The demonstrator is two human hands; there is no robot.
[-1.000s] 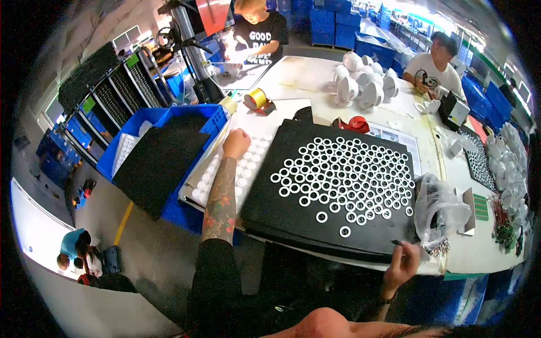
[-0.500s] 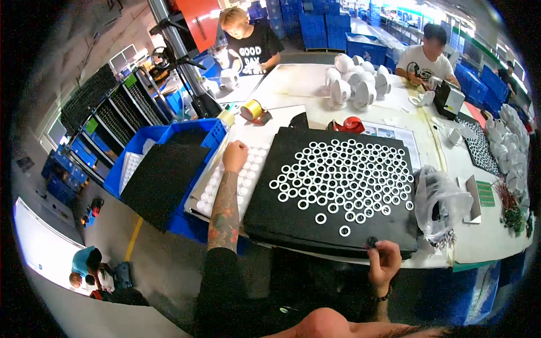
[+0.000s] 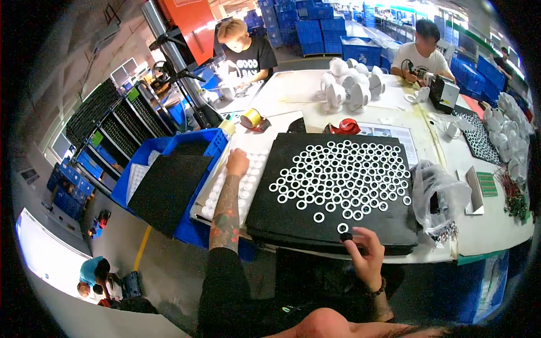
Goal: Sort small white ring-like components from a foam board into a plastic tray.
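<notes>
My right hand [image 3: 367, 256] is closed in a pinch on a small black round part [image 3: 346, 237]. It holds the part at the front edge of a black foam mat [image 3: 265, 217], right beside the nearest white ring [image 3: 343, 228]. Many more white rings with dark centres [image 3: 338, 180] are spread over the mat. My left hand [image 3: 238, 162] rests with curled fingers on a tray of round white caps [image 3: 248, 186], left of the mat. Whatever its fingers hold, if anything, is hidden.
Left of the tray stands a blue crate [image 3: 217, 147] with a black foam sheet [image 3: 169, 188] in it. A clear plastic bag [image 3: 442, 197] lies right of the mat. Beyond are a yellow tape roll [image 3: 251, 119], a red tool [image 3: 345, 127] and white lamp housings [image 3: 352, 84]. Two people work across the table.
My right hand has moved left and slightly forward, bringing the black part up to the nearest ring. The left hand stays at the tray, and the whole view has shifted slightly.
</notes>
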